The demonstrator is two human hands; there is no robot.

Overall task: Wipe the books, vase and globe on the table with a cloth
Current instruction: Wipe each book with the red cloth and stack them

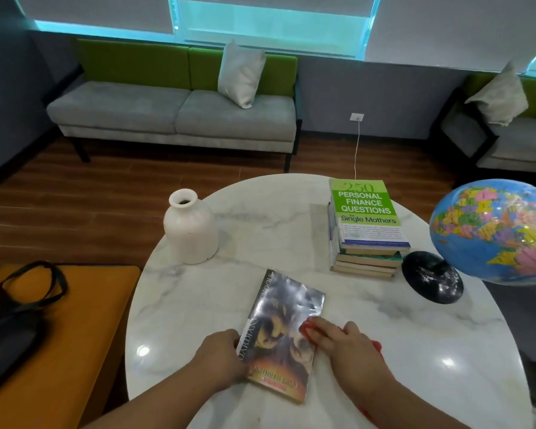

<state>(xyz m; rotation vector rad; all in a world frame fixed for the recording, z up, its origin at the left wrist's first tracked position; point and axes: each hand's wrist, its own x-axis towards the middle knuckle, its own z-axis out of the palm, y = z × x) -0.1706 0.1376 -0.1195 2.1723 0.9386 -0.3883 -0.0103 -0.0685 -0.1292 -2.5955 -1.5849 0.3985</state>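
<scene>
Step in hand, as I judge it: wiping the cover of the loose book, which lies flat on the near middle of the surface, spine to the left.

Left hand pins the book at its near-left edge, fingers curled over the spine side; grip closed on the book. Right hand lies flat on a red cloth at the book's right edge, fingers spread and pressing down, not clenched. Most of the cloth is hidden under the palm; a red scrap shows at the fingertips and another by the wrist.

To do it well, I'd say:
- Keep the left hand bearing down so the thin paperback does not skate on the glossy marble.
- Sweep long strokes from the near end to the far end, cloth flat, light pressure.
- Shift the left hand once to reach the strip it covers.
- Take the edges and the back too.

Look of the book: glossy paperback, dark grey-silver cover with an owl-like face, orange band at the near end, glare on the far half. Corners lie flat.

Still to do, it seems: the stack at far right with a green-covered title on top, the white vase at far left, the globe on its black base at the right edge.
</scene>
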